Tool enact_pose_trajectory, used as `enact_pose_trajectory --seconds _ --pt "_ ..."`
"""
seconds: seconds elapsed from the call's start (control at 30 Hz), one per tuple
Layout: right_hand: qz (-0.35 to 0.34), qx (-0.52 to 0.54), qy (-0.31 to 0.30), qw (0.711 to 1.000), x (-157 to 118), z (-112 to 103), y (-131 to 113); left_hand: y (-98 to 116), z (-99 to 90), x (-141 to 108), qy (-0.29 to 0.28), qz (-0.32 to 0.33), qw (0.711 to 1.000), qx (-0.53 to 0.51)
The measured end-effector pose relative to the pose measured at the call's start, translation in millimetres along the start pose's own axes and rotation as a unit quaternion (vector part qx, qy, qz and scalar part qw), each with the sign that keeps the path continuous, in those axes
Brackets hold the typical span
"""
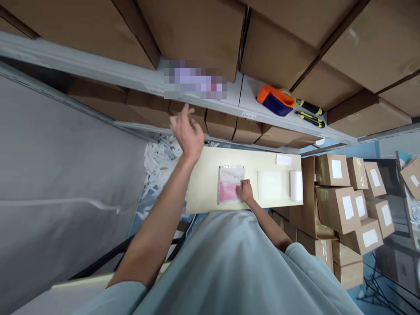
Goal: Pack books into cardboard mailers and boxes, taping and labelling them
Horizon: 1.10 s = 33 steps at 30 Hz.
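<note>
My left hand [188,134] is raised beyond the table's far left corner, below the shelf edge, with its fingers apart and nothing in them. On the cream table [205,175] lies a flat packet [229,186], white above and pink below. My right hand [246,191] rests at the packet's right edge with its fingers curled; whether they pinch it is too small to tell. To the right are a white sheet or stack [273,186], a white roll [296,186] and a small white label [283,159].
Above the table runs a metal shelf [226,97] with large cartons [197,35], an orange and blue tape dispenser [276,100] and yellow-black cutters [310,113]. Labelled boxes [334,208] are stacked right. White paper scraps [159,162] lie left, beside a grey wall [65,175].
</note>
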State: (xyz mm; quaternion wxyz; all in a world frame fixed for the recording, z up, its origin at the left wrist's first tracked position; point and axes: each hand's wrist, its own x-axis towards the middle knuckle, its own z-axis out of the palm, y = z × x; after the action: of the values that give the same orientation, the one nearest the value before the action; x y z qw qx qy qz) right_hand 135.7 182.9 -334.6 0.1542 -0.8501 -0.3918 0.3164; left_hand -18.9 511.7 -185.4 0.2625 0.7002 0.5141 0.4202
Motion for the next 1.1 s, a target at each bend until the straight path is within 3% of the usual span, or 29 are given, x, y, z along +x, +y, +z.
enact_pose_trajectory --seconds 0.07,0.13,0.17,0.23,0.3,0.47,0.57,0.7,0.9,1.1 --pt "0.015 0.002 -0.012 1.0 4 -3 10 -17 25.3 -77 -0.073 -0.099 0.992 0.018" --pt "0.034 0.0 -0.019 0.999 9 -3 22 -28 48.8 -158 -0.191 -0.24 0.951 0.052" --pt "0.046 0.001 -0.017 0.999 11 -3 28 -31 58.2 -194 -0.218 -0.279 0.933 0.056" --pt "0.077 0.015 0.002 0.997 16 -3 37 -35 71.0 -248 -0.247 -0.335 0.907 0.062" --pt "0.102 0.04 0.01 0.994 20 -3 42 -40 77.0 -276 -0.246 -0.367 0.895 0.065" --pt "0.152 0.092 -0.032 0.984 30 -4 45 -61 76.9 -276 -0.273 -0.412 0.868 0.044" --pt "0.152 0.095 -0.041 0.983 31 -10 40 -56 74.0 -274 -0.289 -0.403 0.868 0.019" --pt "0.037 0.058 0.001 0.998 12 -27 19 -27 66.4 -278 -0.254 -0.382 0.888 -0.027" --pt "-0.154 0.132 -0.042 0.978 -31 -49 -36 17 35.5 -251 -0.138 -0.314 0.928 -0.145" --pt "-0.2 0.132 -0.069 0.968 -38 -52 -85 68 0.8 -232 -0.099 -0.268 0.958 0.0"
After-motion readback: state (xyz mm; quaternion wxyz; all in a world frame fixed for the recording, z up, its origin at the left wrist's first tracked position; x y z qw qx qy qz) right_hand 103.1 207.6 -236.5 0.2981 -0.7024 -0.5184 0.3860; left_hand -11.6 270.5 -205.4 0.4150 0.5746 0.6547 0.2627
